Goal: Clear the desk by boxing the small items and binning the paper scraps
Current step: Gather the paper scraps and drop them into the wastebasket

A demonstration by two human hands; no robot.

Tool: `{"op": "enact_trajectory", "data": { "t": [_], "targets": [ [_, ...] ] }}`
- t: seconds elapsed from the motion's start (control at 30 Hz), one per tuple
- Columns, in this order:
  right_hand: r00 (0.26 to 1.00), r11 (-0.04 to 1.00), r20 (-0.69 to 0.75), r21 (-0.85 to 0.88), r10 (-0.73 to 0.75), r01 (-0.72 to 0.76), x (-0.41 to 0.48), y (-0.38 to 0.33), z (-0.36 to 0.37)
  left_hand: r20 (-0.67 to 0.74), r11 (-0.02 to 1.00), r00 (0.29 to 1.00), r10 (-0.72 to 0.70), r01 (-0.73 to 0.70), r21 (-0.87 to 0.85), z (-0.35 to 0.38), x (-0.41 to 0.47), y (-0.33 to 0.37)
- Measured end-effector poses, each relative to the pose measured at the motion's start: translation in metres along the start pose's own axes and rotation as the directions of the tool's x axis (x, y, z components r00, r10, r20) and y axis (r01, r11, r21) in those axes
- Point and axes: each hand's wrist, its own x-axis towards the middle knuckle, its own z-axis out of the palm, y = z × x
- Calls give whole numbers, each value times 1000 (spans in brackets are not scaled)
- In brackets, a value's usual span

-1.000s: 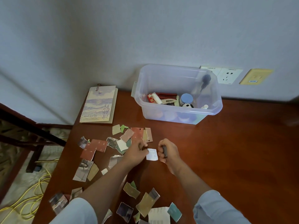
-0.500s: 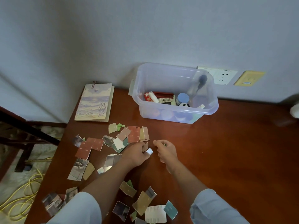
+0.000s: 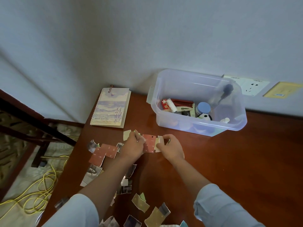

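Torn paper scraps lie scattered over the left half of the brown desk (image 3: pixel 237 161), among them a large red scrap (image 3: pixel 102 154) and a beige scrap (image 3: pixel 140 203) near the front. My left hand (image 3: pixel 133 145) pinches small scraps at the far end of the pile. My right hand (image 3: pixel 170 146) pinches a pale scrap (image 3: pixel 159 142) beside a red card scrap (image 3: pixel 150 144). The clear plastic box (image 3: pixel 196 128) stands at the back against the wall, holding several small items, among them a blue-lidded jar (image 3: pixel 203 108).
A spiral notebook (image 3: pixel 110 108) lies at the desk's back left corner. Wall sockets (image 3: pixel 247 86) and a yellow plate (image 3: pixel 282 90) sit behind the box. A yellow cable (image 3: pixel 41 185) coils on the floor to the left, beside dark chair legs (image 3: pixel 37 128).
Both hands moved away from me, from the white scrap in the middle of the desk to the scraps nearer the box. The white scrap is no longer on the desk.
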Motion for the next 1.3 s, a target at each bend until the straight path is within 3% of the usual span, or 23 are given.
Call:
{"op": "enact_trajectory", "data": {
  "t": [0.07,0.23,0.53,0.97,1.1,1.2,1.3],
  "targets": [
    [999,990,33,-133,-33,37,4,-2,1,-13,983,997,75,-72,170,-2,6,-4],
    [990,947,136,-309,-44,84,13,-3,3,164,889,980,112,-173,424,-2,14,-7],
    [987,940,156,-334,-23,75,21,-11,7,313,859,939,142,-274,433,-2,25,7],
    [988,909,147,-402,-54,109,21,-7,9,143,842,967,212,-256,475,2,23,2],
    [983,956,127,-248,-129,158,17,1,9,120,917,974,193,-223,332,1,19,-1],
    [994,998,94,21,-60,59,15,1,7,118,972,979,164,-180,148,-1,18,1],
    [995,950,71,299,70,-88,13,0,2,88,995,992,87,-83,-49,-6,18,7]
  ]
}}
